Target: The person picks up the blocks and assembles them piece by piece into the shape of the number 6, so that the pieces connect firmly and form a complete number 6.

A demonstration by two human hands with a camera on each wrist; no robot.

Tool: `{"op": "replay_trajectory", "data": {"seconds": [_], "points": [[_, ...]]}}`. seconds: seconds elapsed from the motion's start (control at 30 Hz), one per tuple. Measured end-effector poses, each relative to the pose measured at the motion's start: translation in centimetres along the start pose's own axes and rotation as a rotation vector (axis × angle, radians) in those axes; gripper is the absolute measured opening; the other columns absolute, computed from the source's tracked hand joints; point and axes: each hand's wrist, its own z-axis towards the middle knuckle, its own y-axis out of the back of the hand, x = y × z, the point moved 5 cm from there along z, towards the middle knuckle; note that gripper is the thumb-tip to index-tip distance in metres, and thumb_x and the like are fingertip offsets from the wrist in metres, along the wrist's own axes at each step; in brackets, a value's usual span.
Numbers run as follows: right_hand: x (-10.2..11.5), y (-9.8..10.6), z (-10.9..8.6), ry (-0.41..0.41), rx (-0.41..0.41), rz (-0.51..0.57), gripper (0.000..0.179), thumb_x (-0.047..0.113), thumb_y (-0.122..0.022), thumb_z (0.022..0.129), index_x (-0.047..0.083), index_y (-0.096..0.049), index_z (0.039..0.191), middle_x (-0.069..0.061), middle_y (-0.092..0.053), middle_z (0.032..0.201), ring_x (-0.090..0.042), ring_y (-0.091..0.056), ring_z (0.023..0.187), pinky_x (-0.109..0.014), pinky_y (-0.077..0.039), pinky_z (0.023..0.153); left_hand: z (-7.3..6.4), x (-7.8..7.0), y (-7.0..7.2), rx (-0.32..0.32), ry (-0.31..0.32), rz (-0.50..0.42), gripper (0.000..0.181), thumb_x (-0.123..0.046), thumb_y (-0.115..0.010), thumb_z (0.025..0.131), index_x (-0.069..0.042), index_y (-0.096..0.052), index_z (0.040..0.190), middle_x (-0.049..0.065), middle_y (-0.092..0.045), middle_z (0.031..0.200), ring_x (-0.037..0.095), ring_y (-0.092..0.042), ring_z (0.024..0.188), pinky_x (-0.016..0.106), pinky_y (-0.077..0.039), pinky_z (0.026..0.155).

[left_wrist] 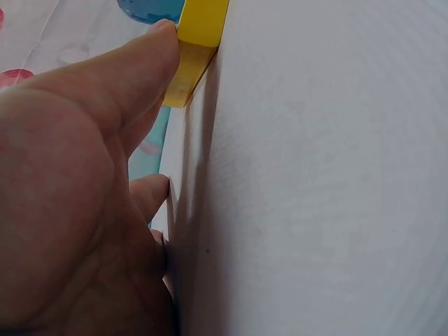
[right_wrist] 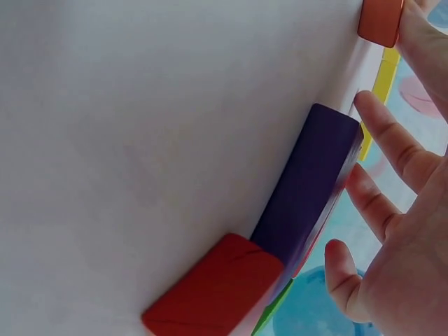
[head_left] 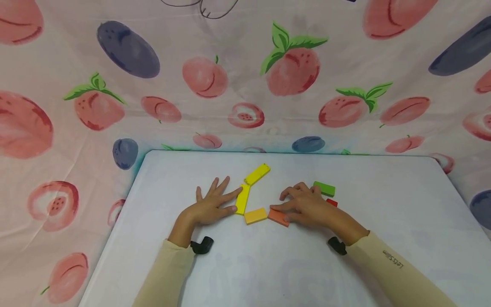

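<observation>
My left hand point(head_left: 209, 207) lies spread on the table, its index finger and thumb touching the left side of a long yellow block point(head_left: 242, 199). In the left wrist view the thumb rests against a yellow block point(left_wrist: 199, 28). My right hand point(head_left: 307, 206) pinches an orange block point(head_left: 278, 216) between thumb and index finger, its other fingers loosely bent. Between these two blocks sits an amber block point(head_left: 255, 216), and another yellow block point(head_left: 257, 174) slants off the far end, forming a curved row. A purple block point(right_wrist: 308, 178) shows beneath the right hand in its wrist view, hidden from the head camera.
A green block point(head_left: 324, 188) and a red block point(head_left: 331, 202) lie just beyond and beside the right hand. The white table point(head_left: 402, 204) meets a fruit-print cloth point(head_left: 245, 42) behind. Each wrist carries a small black camera point(head_left: 202, 245).
</observation>
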Motion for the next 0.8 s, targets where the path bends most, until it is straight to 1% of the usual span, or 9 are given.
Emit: {"op": "replay_trajectory", "data": {"seconds": [0.1, 0.2, 0.27, 0.57, 0.8], "points": [[0.11, 0.10, 0.05, -0.004, 0.004, 0.002, 0.051, 0.036, -0.078, 0.091, 0.051, -0.060, 0.137, 0.009, -0.059, 0.132, -0.024, -0.043, 0.126, -0.056, -0.032, 0.091, -0.02, 0.02, 0.02, -0.005, -0.007, 0.002, 0.062, -0.054, -0.052, 0.102, -0.043, -0.029, 0.159, 0.000, 0.005, 0.174, 0.032, 0.016, 0.159, 0.075, 0.020, 0.112], [0.22, 0.17, 0.02, -0.005, 0.006, 0.005, 0.051, 0.036, -0.078, 0.091, 0.050, -0.061, 0.137, 0.008, -0.059, 0.133, -0.025, -0.043, 0.127, -0.056, -0.033, 0.091, -0.04, 0.04, -0.01, -0.007, -0.002, 0.009, 0.062, -0.056, -0.051, 0.102, -0.045, -0.028, 0.159, -0.002, 0.006, 0.174, 0.031, 0.016, 0.159, 0.075, 0.020, 0.112], [0.28, 0.22, 0.00, -0.007, 0.007, 0.010, 0.051, 0.035, -0.078, 0.091, 0.050, -0.061, 0.137, 0.008, -0.058, 0.134, -0.025, -0.043, 0.127, -0.055, -0.033, 0.091, -0.05, 0.01, -0.01, -0.014, -0.008, 0.008, 0.062, -0.055, -0.052, 0.102, -0.043, -0.029, 0.159, 0.000, 0.004, 0.174, 0.032, 0.015, 0.159, 0.075, 0.020, 0.112], [0.31, 0.16, 0.01, 0.014, 0.002, 0.002, 0.051, 0.034, -0.078, 0.091, 0.050, -0.061, 0.136, 0.007, -0.060, 0.130, -0.026, -0.044, 0.126, -0.057, -0.034, 0.091, 0.02, 0.02, -0.15, -0.009, -0.001, 0.003, 0.061, -0.054, -0.052, 0.102, -0.043, -0.030, 0.159, 0.000, 0.004, 0.174, 0.032, 0.016, 0.159, 0.075, 0.020, 0.112], [0.14, 0.21, 0.06, 0.021, -0.010, -0.010, 0.052, 0.036, -0.079, 0.090, 0.051, -0.061, 0.136, 0.007, -0.060, 0.131, -0.025, -0.045, 0.126, -0.054, -0.034, 0.090, 0.09, 0.12, -0.06, -0.009, -0.001, 0.011, 0.062, -0.055, -0.051, 0.102, -0.044, -0.029, 0.159, -0.001, 0.005, 0.174, 0.032, 0.017, 0.159, 0.075, 0.020, 0.112]]}}
